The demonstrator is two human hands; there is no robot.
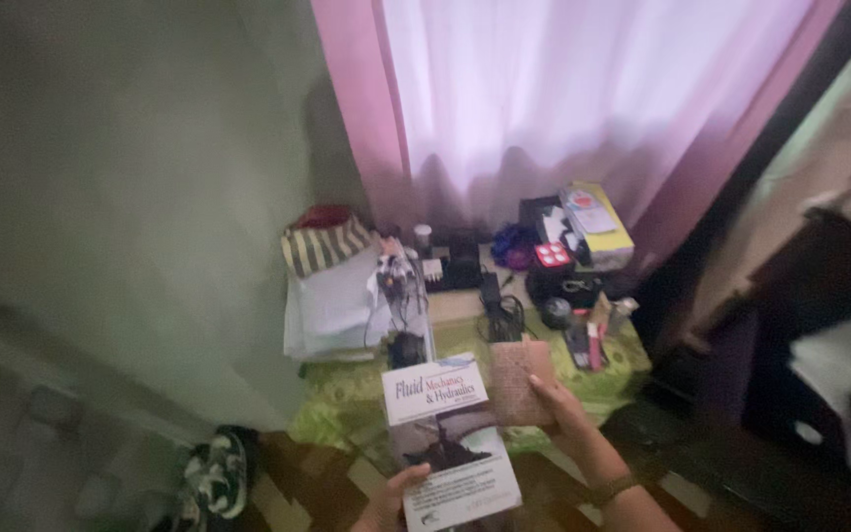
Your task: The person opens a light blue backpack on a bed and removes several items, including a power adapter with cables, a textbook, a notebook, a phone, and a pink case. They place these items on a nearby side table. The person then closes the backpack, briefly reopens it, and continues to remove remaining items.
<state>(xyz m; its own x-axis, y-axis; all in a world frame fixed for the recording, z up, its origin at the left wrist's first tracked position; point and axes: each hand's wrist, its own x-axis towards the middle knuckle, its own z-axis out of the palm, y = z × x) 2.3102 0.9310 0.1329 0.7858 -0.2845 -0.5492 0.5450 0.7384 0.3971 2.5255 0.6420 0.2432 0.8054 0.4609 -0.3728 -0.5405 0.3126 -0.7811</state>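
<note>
My left hand (390,499) grips the lower edge of a paperback textbook (448,448) with a white and dark cover, held out in front of me. My right hand (565,411) holds a small brown rectangular notebook (520,380) upright, just right of the textbook's top corner. A dark band sits on my right wrist (611,487). Both things hover above a low table with a green patterned cloth (339,406).
The table holds folded cloths and papers (332,291), tangled cables (401,281), chargers, a red box (553,255), a stack of books (595,223) and small bottles. Behind hangs a pink curtain (583,99). A grey wall stands left, dark furniture (810,325) right, a camouflage item (214,476) below.
</note>
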